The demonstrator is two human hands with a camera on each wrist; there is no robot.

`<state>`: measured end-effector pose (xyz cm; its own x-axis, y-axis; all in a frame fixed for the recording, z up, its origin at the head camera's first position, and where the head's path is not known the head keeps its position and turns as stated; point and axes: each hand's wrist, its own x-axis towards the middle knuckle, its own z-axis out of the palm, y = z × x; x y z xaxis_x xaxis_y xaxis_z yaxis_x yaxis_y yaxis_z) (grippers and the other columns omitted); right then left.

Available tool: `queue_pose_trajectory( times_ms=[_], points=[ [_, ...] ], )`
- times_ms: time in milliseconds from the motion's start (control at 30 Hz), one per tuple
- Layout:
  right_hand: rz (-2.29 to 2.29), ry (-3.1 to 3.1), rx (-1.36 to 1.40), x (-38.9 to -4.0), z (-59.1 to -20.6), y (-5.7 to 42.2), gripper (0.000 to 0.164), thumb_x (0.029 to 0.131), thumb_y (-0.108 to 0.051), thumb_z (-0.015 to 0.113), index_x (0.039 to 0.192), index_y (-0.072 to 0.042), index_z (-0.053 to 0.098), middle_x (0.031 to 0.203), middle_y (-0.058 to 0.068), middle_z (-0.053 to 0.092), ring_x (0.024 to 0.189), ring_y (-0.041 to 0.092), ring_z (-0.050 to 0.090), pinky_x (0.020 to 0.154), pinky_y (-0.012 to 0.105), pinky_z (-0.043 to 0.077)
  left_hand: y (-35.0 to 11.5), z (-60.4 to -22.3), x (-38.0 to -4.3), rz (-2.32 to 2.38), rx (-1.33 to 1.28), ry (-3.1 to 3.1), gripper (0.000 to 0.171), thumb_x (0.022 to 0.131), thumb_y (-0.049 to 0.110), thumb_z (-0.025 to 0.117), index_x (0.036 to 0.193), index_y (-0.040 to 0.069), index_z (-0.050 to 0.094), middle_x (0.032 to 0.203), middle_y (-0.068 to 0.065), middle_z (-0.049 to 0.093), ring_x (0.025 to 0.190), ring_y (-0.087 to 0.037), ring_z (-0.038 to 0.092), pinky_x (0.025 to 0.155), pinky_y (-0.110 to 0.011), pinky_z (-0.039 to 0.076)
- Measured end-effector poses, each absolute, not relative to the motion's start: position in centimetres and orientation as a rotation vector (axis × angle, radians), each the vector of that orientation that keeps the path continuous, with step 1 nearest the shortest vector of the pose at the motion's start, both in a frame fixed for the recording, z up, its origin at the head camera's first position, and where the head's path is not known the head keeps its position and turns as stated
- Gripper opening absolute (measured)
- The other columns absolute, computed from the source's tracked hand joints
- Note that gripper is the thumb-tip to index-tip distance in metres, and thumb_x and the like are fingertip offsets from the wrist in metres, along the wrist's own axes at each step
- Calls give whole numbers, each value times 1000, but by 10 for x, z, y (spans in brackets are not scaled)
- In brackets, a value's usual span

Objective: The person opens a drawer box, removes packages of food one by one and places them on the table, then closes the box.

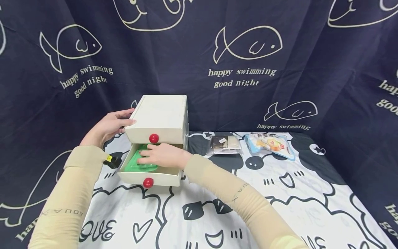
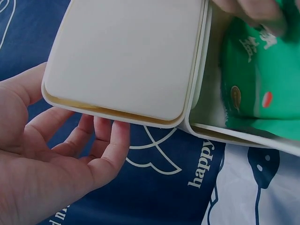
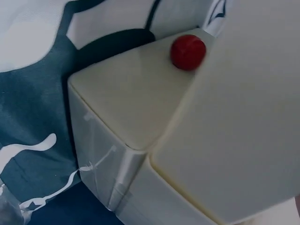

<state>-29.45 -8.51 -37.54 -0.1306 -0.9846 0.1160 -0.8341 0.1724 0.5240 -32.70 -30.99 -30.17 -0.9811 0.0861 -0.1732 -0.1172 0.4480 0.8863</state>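
Note:
A white two-drawer cabinet (image 1: 161, 110) with red knobs stands at the centre left. My left hand (image 1: 109, 126) rests against its left side, thumb near the top edge; in the left wrist view the fingers (image 2: 115, 145) touch the cabinet's edge. The lower drawer (image 1: 164, 179) is pulled out, and a green packet (image 1: 132, 164) lies inside it. Over that packet, my right hand (image 1: 164, 155) reaches into the drawer with its fingers spread and fingertips on the green plastic. The right wrist view shows white panels and a red knob (image 3: 187, 52); the right hand is outside it.
To the right of the cabinet lie a clear bag with dark and pale contents (image 1: 225, 144) and a blue-and-white food packet (image 1: 271, 144). A patterned cloth (image 1: 199, 224) covers the table. A dark curtain (image 1: 199, 62) hangs close behind the cabinet.

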Motion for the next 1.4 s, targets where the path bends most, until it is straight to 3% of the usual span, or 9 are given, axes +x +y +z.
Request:
queue_pose_trajectory(
  times_ms=[300, 933, 1400],
  points=[
    [-406, -1938, 1668, -293, -372, -78, 33, 99, -12, 42, 124, -32, 51, 121, -12, 52, 103, 13, 50, 55, 22, 46, -309, -301, -325, 1520, -3, 2549, 74, 90, 26, 65, 151, 16, 24, 153, -14, 26, 127, -25, 34, 88, -31, 41],
    [-215, -1851, 1653, -288, -364, -60, 27, 96, -7, 44, 114, -23, 55, 110, -8, 55, 97, 14, 50, 53, 23, 45, -307, -301, -323, 1510, -14, 2567, 73, 90, 26, 64, 150, 15, 25, 150, -15, 28, 120, -23, 38, 80, -24, 44],
    [-113, -1863, 1601, -279, -352, -47, 21, 99, -16, 43, 113, -24, 56, 110, -10, 56, 96, 12, 52, 47, 24, 41, -305, -300, -324, 1502, -11, 2568, 73, 90, 27, 64, 151, 16, 24, 151, -14, 29, 124, -23, 37, 81, -24, 44]
  ],
)
